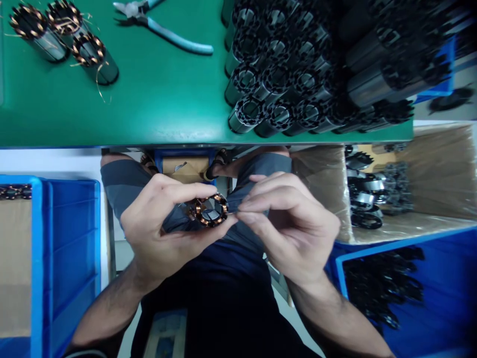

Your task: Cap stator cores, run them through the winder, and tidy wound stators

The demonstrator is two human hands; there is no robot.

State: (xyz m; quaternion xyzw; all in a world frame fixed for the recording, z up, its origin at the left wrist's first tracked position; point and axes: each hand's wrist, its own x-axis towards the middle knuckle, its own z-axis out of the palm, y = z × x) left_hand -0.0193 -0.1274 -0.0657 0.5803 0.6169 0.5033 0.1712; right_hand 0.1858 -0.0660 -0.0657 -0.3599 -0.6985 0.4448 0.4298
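The stator (211, 211) is hanging above my lap (238, 243), my left hand (149, 219) arching around to clasp it. My right hand (294, 223) is pinching closed beside it, whether on anything I can't tell. Pliers (162, 32) are lying ahead, between wound stators (105, 68) and cores (276, 84).

2 forearms (114, 311) angled inward, left hand (154, 221) curled in grip, right hand (294, 223) pinching

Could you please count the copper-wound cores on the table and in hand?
4: leftmost core, middle core and rightmost core at the table's upper left, and a held core in the left hand. Others may be hidden.
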